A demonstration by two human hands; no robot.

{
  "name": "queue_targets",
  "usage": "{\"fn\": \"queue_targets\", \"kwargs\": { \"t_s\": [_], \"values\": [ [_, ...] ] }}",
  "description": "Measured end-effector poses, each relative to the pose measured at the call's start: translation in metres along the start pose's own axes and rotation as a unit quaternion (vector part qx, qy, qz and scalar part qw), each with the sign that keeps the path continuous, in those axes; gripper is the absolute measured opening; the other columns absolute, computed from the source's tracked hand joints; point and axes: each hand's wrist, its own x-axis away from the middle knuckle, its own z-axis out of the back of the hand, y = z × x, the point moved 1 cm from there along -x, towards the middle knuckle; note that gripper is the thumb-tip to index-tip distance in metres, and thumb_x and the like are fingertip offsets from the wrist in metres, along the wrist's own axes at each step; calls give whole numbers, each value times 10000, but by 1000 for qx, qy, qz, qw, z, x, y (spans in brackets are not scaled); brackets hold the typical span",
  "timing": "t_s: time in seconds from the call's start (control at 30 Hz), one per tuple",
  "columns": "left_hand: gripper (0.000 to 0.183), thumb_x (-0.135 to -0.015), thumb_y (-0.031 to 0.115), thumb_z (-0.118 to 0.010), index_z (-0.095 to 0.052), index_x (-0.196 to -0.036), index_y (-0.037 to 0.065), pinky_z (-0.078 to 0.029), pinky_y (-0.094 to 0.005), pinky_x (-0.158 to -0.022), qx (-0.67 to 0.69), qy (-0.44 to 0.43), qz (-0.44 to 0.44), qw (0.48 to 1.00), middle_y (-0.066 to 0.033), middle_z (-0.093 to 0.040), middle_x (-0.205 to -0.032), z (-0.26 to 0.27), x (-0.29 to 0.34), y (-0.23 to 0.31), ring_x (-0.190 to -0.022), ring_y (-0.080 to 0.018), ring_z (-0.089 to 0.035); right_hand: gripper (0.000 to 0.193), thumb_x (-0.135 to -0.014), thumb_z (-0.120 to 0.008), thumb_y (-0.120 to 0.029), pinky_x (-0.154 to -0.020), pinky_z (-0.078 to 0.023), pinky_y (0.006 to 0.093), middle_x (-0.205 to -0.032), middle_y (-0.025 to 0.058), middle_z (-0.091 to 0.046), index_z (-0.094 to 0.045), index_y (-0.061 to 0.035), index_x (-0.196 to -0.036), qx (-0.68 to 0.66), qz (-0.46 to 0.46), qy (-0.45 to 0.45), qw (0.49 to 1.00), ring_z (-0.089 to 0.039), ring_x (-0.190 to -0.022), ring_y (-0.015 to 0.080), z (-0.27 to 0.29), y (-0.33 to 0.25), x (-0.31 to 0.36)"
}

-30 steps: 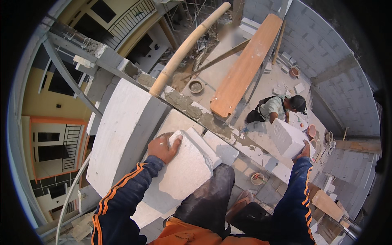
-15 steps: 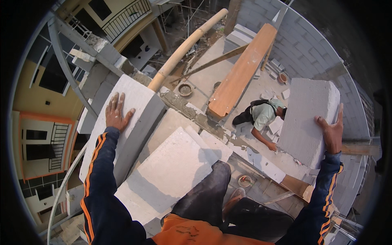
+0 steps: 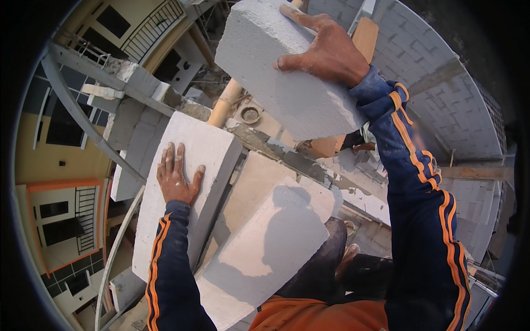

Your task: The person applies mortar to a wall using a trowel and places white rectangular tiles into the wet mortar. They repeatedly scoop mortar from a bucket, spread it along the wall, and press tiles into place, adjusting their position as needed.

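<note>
My right hand (image 3: 331, 52) grips a white aerated concrete block (image 3: 270, 77) along its upper edge, thumb on the broad face, and holds it up ahead of me. Flat on another white block (image 3: 207, 151) at the left lies my left hand (image 3: 179, 175), fingers spread. That second block rests at the left side of the work area. Between it and my legs is a further pale block (image 3: 292, 234) with my shadow across it. A mortar-smeared wall top (image 3: 276, 148) runs below the raised block.
A bamboo pole (image 3: 225, 103) and a round mortar bowl (image 3: 250, 115) show beyond the wall. The raised block and my arm mostly hide a co-worker's arm (image 3: 364, 147) and a brown board (image 3: 327, 146). A grey block wall (image 3: 436, 60) curves at right; a pipe (image 3: 83, 105) bends at left.
My right hand has carried its block from the far right up and leftward to the middle, now covering most of the co-worker. My left hand stays on its block; the view has shifted somewhat.
</note>
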Motion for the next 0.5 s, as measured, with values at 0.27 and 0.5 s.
{"fn": "queue_targets", "kwargs": {
  "t_s": [0.27, 0.5],
  "values": [
    [796, -838, 532, -647, -409, -1518, 194, -187, -532, -1212, 12, -19, 17, 1000, -128, -352, -1582, 5, -4, 5, -1486, -316, -266, 961, -601, -820, -442, -1050, -405, 496, -1169, 267, -511, -497, -228, -1481, 75, -25, -68, 995, -537, -1145, 420, -183, 29, -26],
    [779, -833, 464, -645, -392, -1529, 221, -189, -514, -1220, 1, -36, 27, 999, -104, -339, -1595, 8, -7, 8, -1490, -310, -262, 983, -600, -822, -367, -1081, -342, 527, -1232, 255, -457, -451, -282, -1506, 65, -63, -192, 977, -468, -1201, 430, -279, 62, 11]
  ]
}}
